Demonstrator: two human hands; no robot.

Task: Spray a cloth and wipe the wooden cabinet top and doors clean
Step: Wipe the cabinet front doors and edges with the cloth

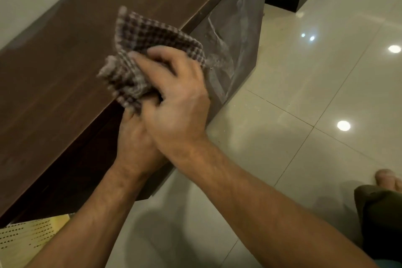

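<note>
A brown and white checked cloth is bunched up over the front edge of the dark wooden cabinet top. My right hand grips the cloth from above, fingers curled into its folds. My left hand lies under the right one and holds the cloth's lower part; its fingers are mostly hidden. The cabinet doors drop away in shadow below the edge. No spray bottle is in view.
Clear plastic film covers the cabinet's far front panel. Glossy pale floor tiles spread to the right, reflecting ceiling lights. My foot shows at the right edge. A yellow perforated sheet sits at the lower left.
</note>
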